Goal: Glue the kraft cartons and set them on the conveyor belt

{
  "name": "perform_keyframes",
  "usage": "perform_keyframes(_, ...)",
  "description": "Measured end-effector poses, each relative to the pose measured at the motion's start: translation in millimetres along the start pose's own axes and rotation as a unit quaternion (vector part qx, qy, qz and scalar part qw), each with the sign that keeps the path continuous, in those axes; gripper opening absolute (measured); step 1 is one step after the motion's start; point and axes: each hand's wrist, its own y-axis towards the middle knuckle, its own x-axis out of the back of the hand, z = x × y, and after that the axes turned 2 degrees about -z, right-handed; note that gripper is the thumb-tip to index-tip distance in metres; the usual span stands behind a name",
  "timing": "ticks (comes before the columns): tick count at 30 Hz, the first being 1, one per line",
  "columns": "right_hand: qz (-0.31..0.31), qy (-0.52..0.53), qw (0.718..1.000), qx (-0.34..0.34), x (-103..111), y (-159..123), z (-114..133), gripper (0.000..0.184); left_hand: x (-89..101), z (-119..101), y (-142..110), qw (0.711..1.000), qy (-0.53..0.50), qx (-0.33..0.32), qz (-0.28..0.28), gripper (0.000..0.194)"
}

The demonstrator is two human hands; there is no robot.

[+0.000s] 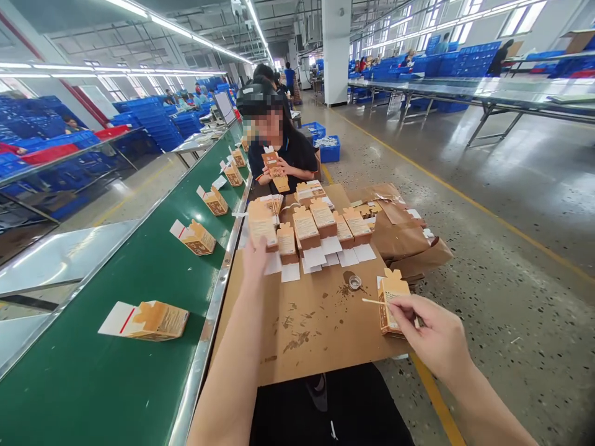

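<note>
My left hand reaches forward and grips a small tan-and-brown carton box at the left end of a cluster. Both look blurred. In my right hand a cotton swab is pinched between thumb and fingers, its tip pointing left. Behind it, another carton box stands at the right edge of the cardboard-covered table, partly hidden by the hand. Several similar boxes with white flaps are grouped ahead. A small round dish sits among dark wet spots.
A green conveyor belt with a metal rail runs along the left, carrying several spaced carton boxes. Across the table a co-worker holds a box. Brown wrapping paper lies at the right. Blue crates stand on the floor behind.
</note>
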Motion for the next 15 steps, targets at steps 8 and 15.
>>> perform_keyframes(8,0.261,-0.125,0.956,-0.051,-52,59,-49,0.028,66.2,33,-160,0.942,-0.243,0.221,0.065,0.077)
perform_keyframes(15,0.301,-0.152,0.94,-0.046,-70,66,-63,0.028,51.5,46,-190,0.944,-0.186,0.239,0.133,0.091)
